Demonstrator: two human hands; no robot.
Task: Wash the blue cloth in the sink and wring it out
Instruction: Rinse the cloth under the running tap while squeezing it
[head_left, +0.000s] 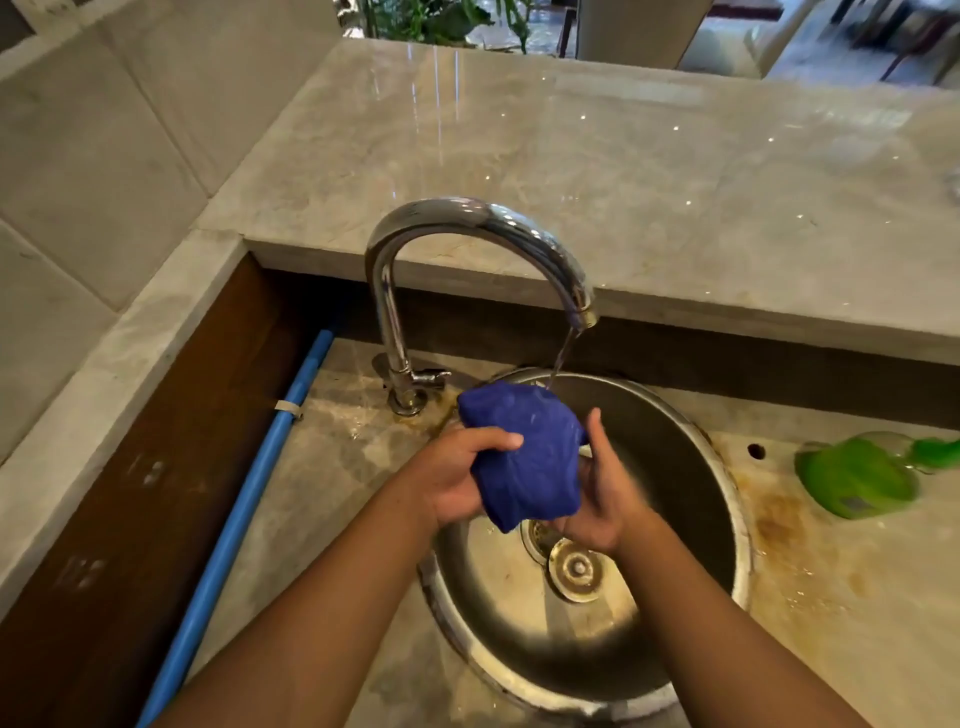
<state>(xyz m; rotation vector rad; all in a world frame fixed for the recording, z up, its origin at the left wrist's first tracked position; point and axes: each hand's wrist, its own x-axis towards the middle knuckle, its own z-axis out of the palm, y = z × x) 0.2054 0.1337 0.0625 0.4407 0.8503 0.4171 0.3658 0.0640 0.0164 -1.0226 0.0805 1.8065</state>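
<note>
The blue cloth (524, 452) is bunched into a wad above the round steel sink (675, 467). My left hand (457, 478) grips its left side, with the thumb curled over the top. From the right, my right hand (602, 493) holds the cloth, thumb raised along its edge. A thin stream of water falls from the curved chrome tap (467, 223) onto the top of the cloth. Below the cloth the sink's drain (571, 566) shows.
A green bottle (857, 475) lies on its side on the stained counter right of the sink. A blue pipe (234, 525) runs along the left wall of the recess. A raised marble ledge (571, 156) stands behind the tap.
</note>
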